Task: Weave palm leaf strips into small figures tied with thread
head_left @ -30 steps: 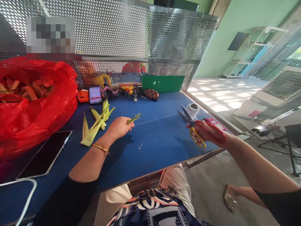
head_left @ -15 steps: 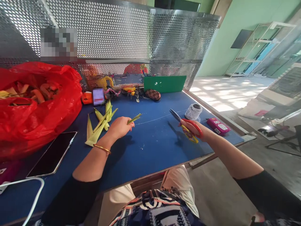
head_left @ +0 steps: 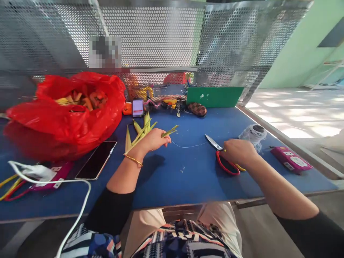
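My left hand (head_left: 156, 139) is closed around a small bundle of thin green stalks (head_left: 170, 131), their ends poking out past the thumb. A fine white thread (head_left: 188, 147) runs from this hand and sags towards the right. My right hand (head_left: 239, 150) grips a pair of scissors (head_left: 213, 142) near the pivot; the blades point up and left, the red loop hangs below the fingers. Behind the right hand stands a spool of white thread (head_left: 254, 133) in loose netting. Pale green husk-like leaves (head_left: 138, 129) lie beside my left wrist, partly hidden by it.
Left on the blue table (head_left: 172, 186) sit a large red plastic bag (head_left: 99, 132), a phone (head_left: 96, 161) and a white cable (head_left: 87, 197). A purple packet (head_left: 291, 159) lies far right. A green board (head_left: 215, 96) and checkered pouch (head_left: 197, 109) line the perforated metal screen (head_left: 161, 32).
The view has swung left. My right hand has shifted its hold from the scissors' loops to around the pivot. The thread, straight before, now hangs slack. My left hand keeps the stalks.
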The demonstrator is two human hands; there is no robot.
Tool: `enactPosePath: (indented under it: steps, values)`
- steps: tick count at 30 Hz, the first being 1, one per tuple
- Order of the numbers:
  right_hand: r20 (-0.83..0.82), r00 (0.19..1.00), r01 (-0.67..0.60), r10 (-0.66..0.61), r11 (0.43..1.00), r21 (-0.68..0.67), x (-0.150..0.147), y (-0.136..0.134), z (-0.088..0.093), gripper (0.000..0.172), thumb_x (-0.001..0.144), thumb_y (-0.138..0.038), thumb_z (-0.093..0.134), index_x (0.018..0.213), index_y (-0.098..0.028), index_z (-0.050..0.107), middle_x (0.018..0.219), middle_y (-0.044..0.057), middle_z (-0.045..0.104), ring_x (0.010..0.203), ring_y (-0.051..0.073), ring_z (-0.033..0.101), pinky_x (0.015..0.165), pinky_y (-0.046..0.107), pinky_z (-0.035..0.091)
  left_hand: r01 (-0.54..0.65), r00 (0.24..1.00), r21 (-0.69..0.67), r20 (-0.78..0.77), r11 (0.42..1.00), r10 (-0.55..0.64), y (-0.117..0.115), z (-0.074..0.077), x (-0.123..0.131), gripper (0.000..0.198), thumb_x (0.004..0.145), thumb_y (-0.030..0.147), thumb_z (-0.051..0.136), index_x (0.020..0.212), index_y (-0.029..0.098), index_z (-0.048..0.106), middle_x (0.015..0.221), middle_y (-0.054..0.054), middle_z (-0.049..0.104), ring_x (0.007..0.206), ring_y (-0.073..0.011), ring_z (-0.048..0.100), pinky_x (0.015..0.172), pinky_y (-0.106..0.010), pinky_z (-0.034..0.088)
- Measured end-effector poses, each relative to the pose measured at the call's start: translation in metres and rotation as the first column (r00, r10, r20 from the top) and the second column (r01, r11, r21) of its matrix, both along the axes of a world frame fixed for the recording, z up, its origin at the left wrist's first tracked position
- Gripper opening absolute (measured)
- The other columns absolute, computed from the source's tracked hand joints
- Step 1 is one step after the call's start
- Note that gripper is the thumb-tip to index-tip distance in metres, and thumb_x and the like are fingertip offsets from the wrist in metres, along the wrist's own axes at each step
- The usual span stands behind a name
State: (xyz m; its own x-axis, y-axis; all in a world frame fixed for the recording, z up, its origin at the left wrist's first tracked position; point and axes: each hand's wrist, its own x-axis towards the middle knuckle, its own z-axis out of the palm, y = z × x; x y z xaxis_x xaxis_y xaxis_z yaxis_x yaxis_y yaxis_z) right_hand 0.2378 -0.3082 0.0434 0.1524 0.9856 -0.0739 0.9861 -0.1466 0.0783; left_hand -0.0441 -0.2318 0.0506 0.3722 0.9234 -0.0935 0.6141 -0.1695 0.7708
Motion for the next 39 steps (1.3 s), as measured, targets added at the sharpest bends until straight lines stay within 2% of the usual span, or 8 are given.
enactPosePath:
  steps: [3, 5, 9, 12, 18, 26, 34, 39]
  values:
    - [-0.377, 0.894, -0.156, 0.244, 0.956, 0.249, -0.027, 0.02, 0.013, 0.005, 0.076, -0.028, 0.07, 0.076, -0.024, 0.072, 0.087, 0.008, 0.072, 0.083, 0.024, 0.066, 0.073, 0.034, 0.048, 0.078, 0.973, -0.141, 0.227, 0.987, -0.044, -0.009, 0.004, 0.004, 0.013, 0.071, 0.023, 0.068, 0.059, 0.017, 0.065, 0.056, 0.0, 0.061, 0.047, -0.0091, 0.042, 0.05, -0.025, 0.029]
    - [-0.694, 0.593, -0.189, 0.408, 0.908, 0.373, -0.051, 0.033, 0.016, 0.018, 0.078, -0.036, 0.068, 0.091, -0.025, 0.075, 0.088, 0.004, 0.073, 0.08, 0.019, 0.064, 0.073, 0.031, 0.048, 0.155, 0.93, -0.267, 0.364, 0.951, -0.049, -0.014, 0.005, 0.007, 0.012, 0.069, 0.027, 0.071, 0.067, 0.017, 0.067, 0.054, 0.002, 0.058, 0.041, -0.0054, 0.031, 0.045, -0.024, 0.02]
    - [-0.934, 0.036, -0.208, 0.355, 0.917, 0.34, -0.09, 0.051, 0.008, 0.036, 0.07, -0.04, 0.075, 0.099, -0.019, 0.073, 0.072, -0.001, 0.068, 0.063, 0.013, 0.059, 0.064, 0.029, 0.048, 0.273, 0.854, -0.393, 0.519, 0.878, -0.033, -0.016, -0.002, 0.011, 0.025, 0.064, 0.036, 0.078, 0.07, 0.015, 0.065, 0.05, 0.005, 0.051, 0.037, -0.0025, 0.025, 0.042, -0.023, 0.01]
    - [-0.949, -0.162, -0.215, 0.27, 0.929, 0.301, -0.1, 0.055, -0.002, 0.038, 0.067, -0.037, 0.079, 0.099, -0.017, 0.071, 0.066, -0.003, 0.065, 0.055, 0.011, 0.055, 0.057, 0.027, 0.046, 0.309, 0.85, -0.422, 0.524, 0.852, -0.049, -0.013, -0.01, 0.016, 0.034, 0.064, 0.041, 0.081, 0.061, 0.014, 0.06, 0.043, 0.009, 0.038, 0.036, -0.0015, 0.021, 0.041, -0.023, 0.008]
    - [-0.939, -0.239, -0.119, 0.247, 0.952, 0.281, -0.098, 0.052, -0.012, 0.026, 0.066, -0.034, 0.08, 0.084, -0.016, 0.072, 0.065, -0.001, 0.066, 0.054, 0.009, 0.053, 0.054, 0.025, 0.042, 0.352, 0.854, -0.492, 0.517, 0.796, -0.058, -0.015, -0.013, 0.024, 0.024, 0.072, 0.029, 0.073, 0.06, 0.015, 0.058, 0.041, 0.009, 0.035, 0.034, -0.0019, 0.022, 0.038, -0.021, 0.008]
    - [-0.936, -0.23, -0.098, 0.268, 0.95, 0.296, -0.097, 0.049, -0.008, 0.023, 0.064, -0.036, 0.08, 0.066, -0.016, 0.067, 0.057, -0.002, 0.06, 0.052, 0.008, 0.049, 0.052, 0.025, 0.041, 0.371, 0.842, -0.527, 0.538, 0.765, -0.037, -0.019, -0.015, 0.027, 0.021, 0.07, 0.028, 0.074, 0.068, 0.013, 0.06, 0.051, 0.006, 0.047, 0.035, -0.0002, 0.023, 0.036, -0.019, 0.009]
    - [-0.931, -0.25, -0.018, 0.266, 0.96, 0.279, -0.092, 0.051, -0.013, 0.023, 0.065, -0.034, 0.08, 0.061, -0.017, 0.065, 0.056, -0.003, 0.057, 0.051, 0.008, 0.044, 0.053, 0.027, 0.04, 0.533, 0.673, -0.457, 0.739, 0.712, -0.03, -0.018, -0.01, 0.02, 0.036, 0.078, 0.045, 0.069, 0.09, 0.011, 0.069, 0.072, -0.002, 0.061, 0.038, 0.0002, 0.027, 0.035, -0.017, 0.016]
    - [-0.938, -0.273, -0.027, 0.212, 0.973, 0.228, -0.091, 0.055, -0.017, 0.028, 0.065, -0.034, 0.08, 0.055, -0.017, 0.061, 0.052, -0.004, 0.053, 0.053, 0.009, 0.046, 0.06, 0.028, 0.04, 0.412, 0.704, -0.46, 0.709, 0.786, 0.045, -0.014, -0.015, 0.023, 0.041, 0.086, 0.05, 0.06, 0.096, 0.012, 0.07, 0.076, -0.006, 0.067, 0.044, -0.0059, 0.045, 0.039, -0.019, 0.035]
